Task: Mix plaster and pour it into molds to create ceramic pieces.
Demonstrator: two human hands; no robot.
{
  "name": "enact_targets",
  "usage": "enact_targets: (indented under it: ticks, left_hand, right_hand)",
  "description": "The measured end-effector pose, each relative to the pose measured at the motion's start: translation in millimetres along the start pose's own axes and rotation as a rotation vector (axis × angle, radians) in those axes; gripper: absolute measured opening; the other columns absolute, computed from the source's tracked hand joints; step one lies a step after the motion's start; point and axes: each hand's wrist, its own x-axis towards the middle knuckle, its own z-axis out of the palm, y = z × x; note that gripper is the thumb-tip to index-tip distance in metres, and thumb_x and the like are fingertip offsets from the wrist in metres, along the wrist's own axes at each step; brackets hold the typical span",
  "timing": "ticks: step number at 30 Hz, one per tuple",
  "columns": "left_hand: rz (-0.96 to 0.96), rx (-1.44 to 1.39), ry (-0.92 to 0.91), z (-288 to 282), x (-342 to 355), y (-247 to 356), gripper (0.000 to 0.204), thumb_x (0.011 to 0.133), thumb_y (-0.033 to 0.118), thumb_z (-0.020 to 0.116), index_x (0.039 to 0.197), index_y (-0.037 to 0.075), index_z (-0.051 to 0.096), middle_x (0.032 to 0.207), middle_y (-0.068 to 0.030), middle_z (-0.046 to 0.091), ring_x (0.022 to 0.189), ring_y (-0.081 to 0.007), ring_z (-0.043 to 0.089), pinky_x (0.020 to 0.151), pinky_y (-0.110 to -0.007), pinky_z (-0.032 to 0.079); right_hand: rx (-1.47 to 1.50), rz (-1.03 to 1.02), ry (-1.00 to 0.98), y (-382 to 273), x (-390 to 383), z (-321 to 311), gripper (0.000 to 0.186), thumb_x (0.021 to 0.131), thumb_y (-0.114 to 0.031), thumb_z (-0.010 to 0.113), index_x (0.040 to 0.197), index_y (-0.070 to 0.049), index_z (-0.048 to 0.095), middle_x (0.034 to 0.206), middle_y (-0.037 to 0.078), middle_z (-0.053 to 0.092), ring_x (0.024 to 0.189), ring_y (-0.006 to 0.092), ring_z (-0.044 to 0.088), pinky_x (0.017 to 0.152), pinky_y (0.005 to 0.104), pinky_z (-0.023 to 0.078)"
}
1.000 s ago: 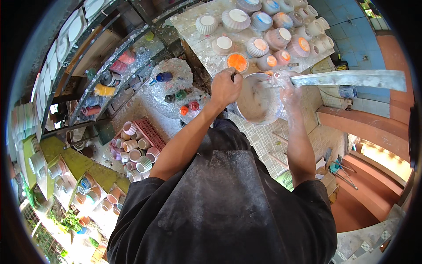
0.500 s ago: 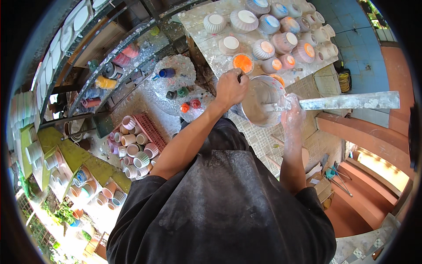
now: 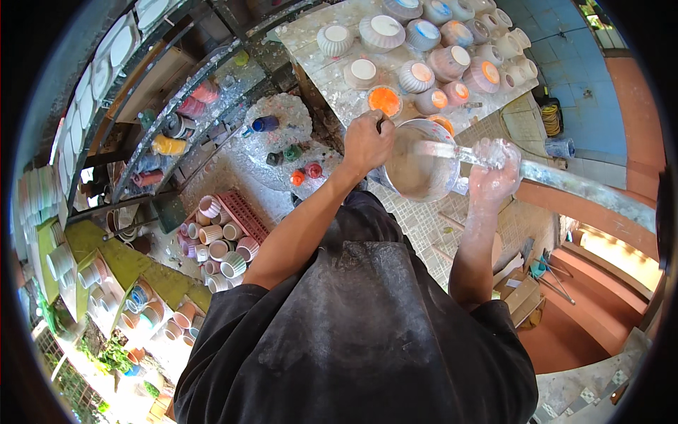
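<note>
My left hand [image 3: 367, 141] is closed at the upper left edge of a white bucket [image 3: 445, 173] of greyish-beige mixture, gripping it, with something dark showing by the thumb. My right hand [image 3: 494, 173], crusted with whitish residue, grips a long, smeared metal bar [image 3: 579, 187]. The bar slants down to the right, its left end reaching into the bucket. Just beyond the bucket stands a mould with an orange top [image 3: 383, 100], among several ribbed pot shapes [image 3: 448, 65] on a pale, splattered table [image 3: 321, 81].
Small paint containers [image 3: 296, 177] sit on a crusted stand at centre left. A red crate [image 3: 243, 215] with many pots lies lower left, beside shelves [image 3: 191, 99] and boards of pots [image 3: 141, 304]. An orange ledge [image 3: 586, 192] and steps [image 3: 579, 318] are at the right.
My right hand has moved right and lower, and the bar's outer end has swung downward, so it slants more steeply. My left hand stays at the bucket.
</note>
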Motion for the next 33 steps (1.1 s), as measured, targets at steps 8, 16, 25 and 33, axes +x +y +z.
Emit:
enact_targets:
  ticks: [8,16,25,33]
  left_hand:
    - [-0.011,0.004,-0.005,2.6,-1.3,0.2,0.022,0.076,0.016,0.048,0.075,-0.002,0.06,0.077,-0.0255,0.06,0.075,-0.041,0.059,0.069,-0.047,0.046]
    - [0.008,0.037,0.032,1.7,-1.7,-2.7,0.023,0.078,0.015,0.047,0.078,-0.003,0.061,0.073,-0.024,0.059,0.068,-0.0356,0.061,0.065,-0.04,0.047]
    - [0.02,0.02,0.019,2.9,-1.2,-4.5,0.023,0.078,0.015,0.047,0.079,-0.002,0.061,0.072,-0.0228,0.06,0.065,-0.0333,0.061,0.064,-0.038,0.047]
    - [0.004,0.001,-0.006,2.1,-0.6,4.0,0.021,0.076,0.015,0.047,0.075,-0.002,0.06,0.077,-0.0247,0.06,0.072,-0.0404,0.059,0.068,-0.046,0.046]
  right_hand:
    - [-0.406,-0.146,-0.261,59.6,-2.8,-14.2,0.004,0.08,-0.003,0.056,0.084,-0.002,0.054,0.076,0.01,0.057,0.068,0.0201,0.054,0.066,0.0371,0.045]
    - [-0.02,0.289,-0.403,55.4,-16.1,-43.4,0.005,0.082,-0.003,0.056,0.085,-0.005,0.054,0.077,0.011,0.058,0.068,0.0233,0.055,0.065,0.0415,0.046]
    - [-0.044,0.336,-0.339,-16.0,6.2,-17.9,0.007,0.079,-0.008,0.058,0.076,-0.003,0.057,0.072,0.01,0.056,0.062,0.0231,0.051,0.06,0.0394,0.043]
    - [-0.345,0.043,-0.312,32.2,13.6,-10.4,0.004,0.077,-0.003,0.059,0.076,0.001,0.058,0.073,0.009,0.059,0.066,0.0205,0.056,0.064,0.0347,0.045]
